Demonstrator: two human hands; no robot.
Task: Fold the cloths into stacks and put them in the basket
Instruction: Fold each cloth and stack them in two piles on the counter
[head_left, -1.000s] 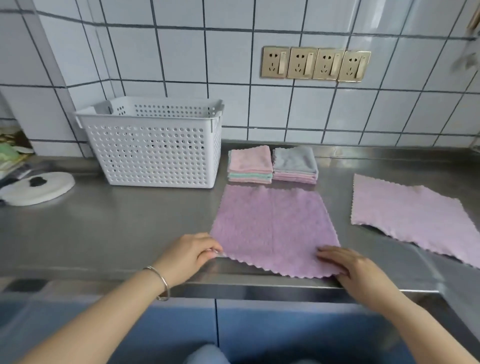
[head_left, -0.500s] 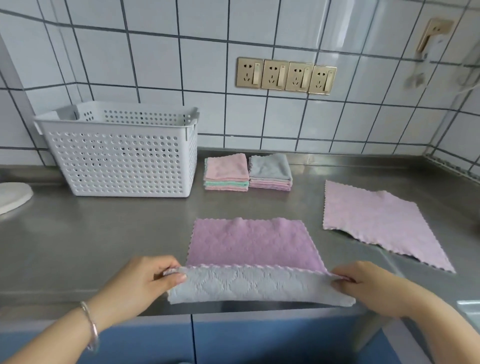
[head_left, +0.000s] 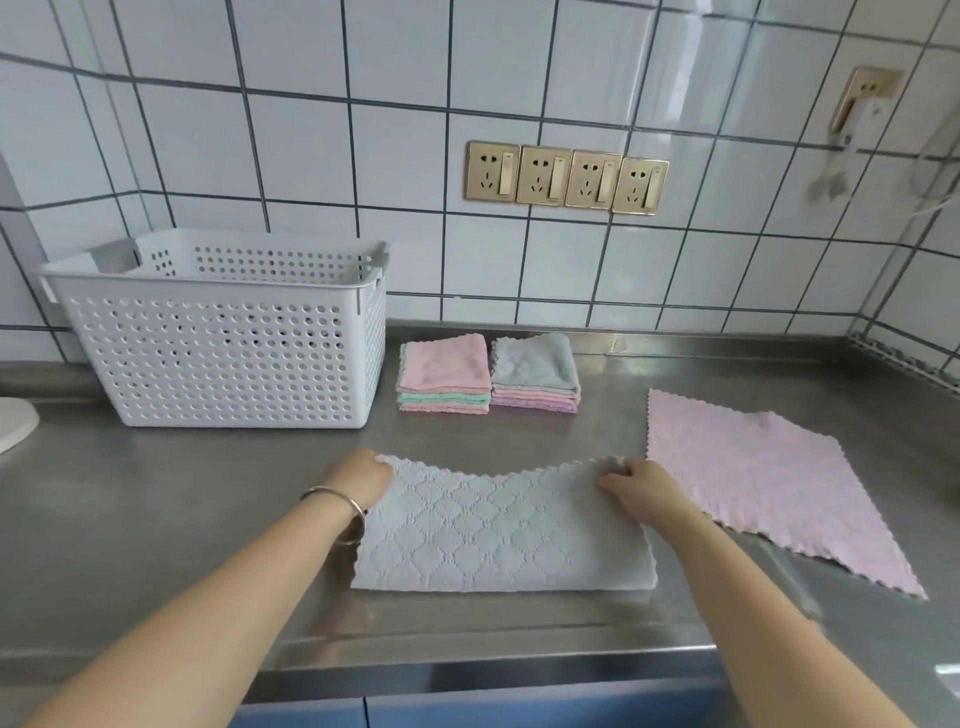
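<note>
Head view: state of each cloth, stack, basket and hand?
Grey cloth: folded in half, far corners held.
Pink cloth: unfolded, flat.
Left stack: folded, outside basket.
Right stack: folded, outside basket.
Basket: upright, contents unseen.
Left hand: pinching corner.
Right hand: pinching corner.

Steel counter (head_left: 156, 519); four gold wall sockets (head_left: 566, 177) on white tiles; white round object (head_left: 13, 423) at left edge.

1. Our left hand (head_left: 363, 475) and right hand (head_left: 631, 486) pinch the far corners of the grey cloth (head_left: 498, 535), folded on the worktop (head_left: 156, 519).
2. Two folded stacks (head_left: 488, 374) sit beside the basket (head_left: 223, 332).
3. A pink cloth (head_left: 763, 483) lies flat.
</note>
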